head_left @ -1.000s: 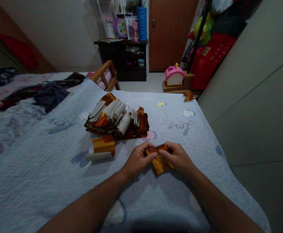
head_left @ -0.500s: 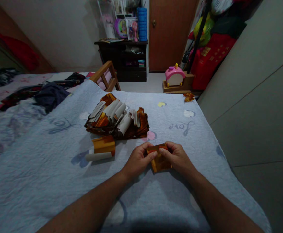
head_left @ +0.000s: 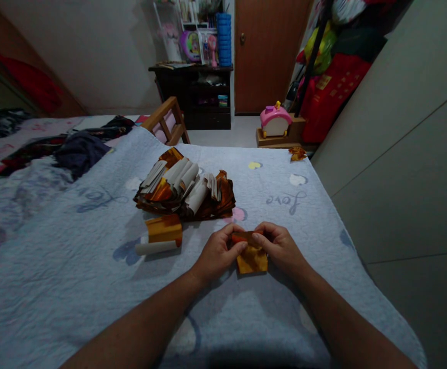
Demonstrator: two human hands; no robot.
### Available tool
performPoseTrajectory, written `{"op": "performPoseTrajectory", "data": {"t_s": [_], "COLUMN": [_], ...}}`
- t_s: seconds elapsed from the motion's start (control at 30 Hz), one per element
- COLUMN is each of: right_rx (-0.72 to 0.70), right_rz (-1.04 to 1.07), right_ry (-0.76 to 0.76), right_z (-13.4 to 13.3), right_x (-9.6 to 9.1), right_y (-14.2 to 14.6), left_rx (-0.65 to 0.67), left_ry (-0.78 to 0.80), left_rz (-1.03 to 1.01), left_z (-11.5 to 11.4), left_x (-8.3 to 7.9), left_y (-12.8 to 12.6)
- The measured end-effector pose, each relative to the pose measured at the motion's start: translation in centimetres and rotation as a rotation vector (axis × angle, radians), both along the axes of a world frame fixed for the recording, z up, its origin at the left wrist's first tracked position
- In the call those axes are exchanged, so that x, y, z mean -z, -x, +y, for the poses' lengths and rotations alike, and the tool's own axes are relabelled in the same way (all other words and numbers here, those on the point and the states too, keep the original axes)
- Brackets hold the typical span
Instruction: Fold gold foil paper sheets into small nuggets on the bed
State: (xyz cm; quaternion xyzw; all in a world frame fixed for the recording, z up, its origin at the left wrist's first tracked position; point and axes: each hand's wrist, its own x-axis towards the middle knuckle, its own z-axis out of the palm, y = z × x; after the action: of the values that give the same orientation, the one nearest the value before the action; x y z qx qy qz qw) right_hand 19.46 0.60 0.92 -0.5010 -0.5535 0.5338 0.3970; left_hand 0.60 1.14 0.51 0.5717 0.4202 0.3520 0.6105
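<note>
Between both hands is a shiny gold-orange foil sheet (head_left: 252, 261), its upper edge bent over and its lower part hanging toward me. My left hand (head_left: 219, 251) pinches the left side of that edge, thumb on top. On the right side, my right hand (head_left: 281, 249) grips the same edge between thumb and curled fingers. Left of my hands lies a single gold sheet (head_left: 165, 229) with a rolled pale edge. Beyond it sits a pile of gold sheets with grey-white backs (head_left: 185, 187), stacked and curling.
A blue-grey quilt (head_left: 92, 292) covers the surface. A small folded gold piece (head_left: 297, 154) rests at its far right corner. Clothes (head_left: 81, 154) lie at the left, a wooden chair (head_left: 173, 120) stands behind, and a pale cabinet (head_left: 407, 169) borders the right.
The top edge of the foil sheet has been turned down further, and its lower part now hangs straighter. Both hands stay in nearly the same place.
</note>
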Motion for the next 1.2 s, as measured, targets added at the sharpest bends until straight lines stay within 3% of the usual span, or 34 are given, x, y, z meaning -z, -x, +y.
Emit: {"op": "performPoseTrajectory", "data": {"t_s": [0.17,0.33,0.47,0.6,0.73,0.93,1.07,1.2], "right_rx": [0.097,0.167,0.207,0.151,0.079,0.039,0.1,0.019], "right_rz": [0.05,0.012,-0.172,-0.401,-0.688,-0.927,-0.976,-0.985], "right_ry": [-0.007,0.0,-0.099,-0.206,-0.343,-0.411,-0.435,-0.41], "right_z": [0.1,0.6,0.7,0.6,0.7,0.8,0.8,1.0], "right_x": [-0.3,0.1,0.7,1.2,1.6,2.1,2.0,1.9], "right_y": [0.2,0.0,-0.1,-0.1,-0.1,-0.1,-0.1,-0.2], "left_rx": [-0.003,-0.064,-0.155,-0.188,-0.096,0.026,0.03,0.285], "left_ry": [0.171,0.149,-0.027,-0.312,-0.589,-0.784,-0.938,-1.047], "left_rz": [-0.264,-0.205,-0.011,0.308,0.563,0.902,0.942,0.814], "left_z": [-0.2,-0.1,0.4,1.0,1.5,1.6,1.2,0.8], "left_x": [0.3,0.2,0.1,0.2,0.9,2.1,1.9,1.5], "left_y": [-0.5,-0.3,0.2,0.7,1.0,0.7,0.4,0.3]}}
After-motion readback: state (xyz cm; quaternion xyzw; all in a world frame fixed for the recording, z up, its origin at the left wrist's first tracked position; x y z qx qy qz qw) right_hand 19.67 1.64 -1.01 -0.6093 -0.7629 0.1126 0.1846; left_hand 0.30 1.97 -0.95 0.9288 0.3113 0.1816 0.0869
